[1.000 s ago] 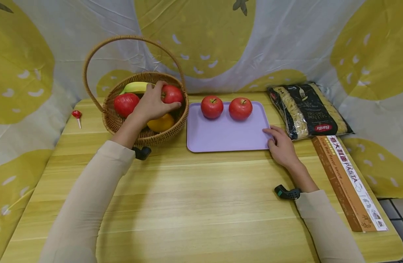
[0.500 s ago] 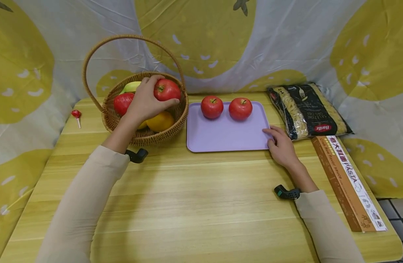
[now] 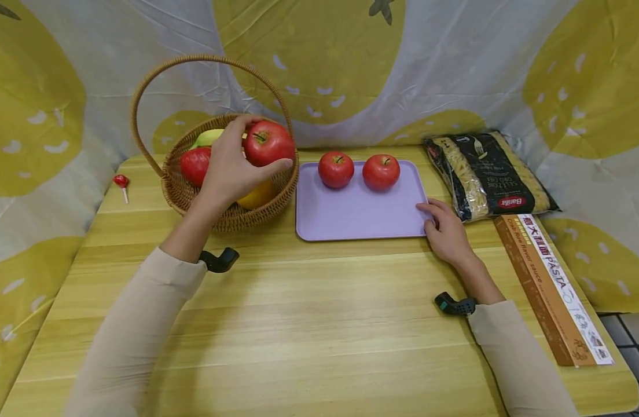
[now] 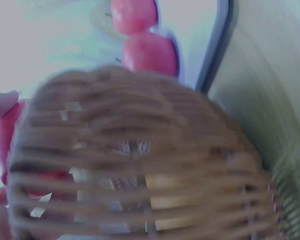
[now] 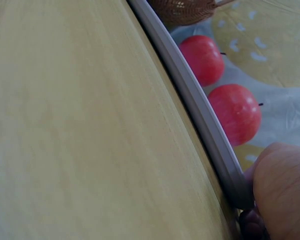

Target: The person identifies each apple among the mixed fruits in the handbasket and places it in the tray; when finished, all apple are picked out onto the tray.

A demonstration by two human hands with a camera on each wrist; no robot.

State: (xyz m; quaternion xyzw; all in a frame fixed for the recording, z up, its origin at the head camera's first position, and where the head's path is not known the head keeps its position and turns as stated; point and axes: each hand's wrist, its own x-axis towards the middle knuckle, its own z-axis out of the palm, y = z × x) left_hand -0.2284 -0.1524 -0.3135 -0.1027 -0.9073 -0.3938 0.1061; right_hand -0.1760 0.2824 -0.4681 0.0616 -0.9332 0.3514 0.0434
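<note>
My left hand (image 3: 228, 168) holds a red apple (image 3: 270, 143) between thumb and fingers, over the right side of a wicker basket (image 3: 246, 220). Beneath it in the basket lie another red fruit (image 3: 196, 166), a yellow-green banana (image 3: 207, 138) and an orange-yellow fruit (image 3: 258, 196), partly hidden by the hand. In the left wrist view, blurred basket weave covers much of the held apple (image 4: 7, 142). My right hand (image 3: 447, 234) grips the right edge of a lilac tray (image 3: 361, 214) with thumb and index finger. Two red apples, one left (image 3: 336, 169) and one right (image 3: 381, 172), sit along the tray's back.
The basket's tall hoop handle (image 3: 210, 58) arches above the left hand. A lollipop (image 3: 121, 184) lies left of the basket. Behind the right hand lies a pasta bag (image 3: 488, 174), with a long pasta box (image 3: 554, 289) to its right. A patterned cloth (image 3: 319, 75) hangs behind the table.
My left hand has lifted the apple from among the basket's fruit, then shifted it slightly right. The right hand and tray have stayed put.
</note>
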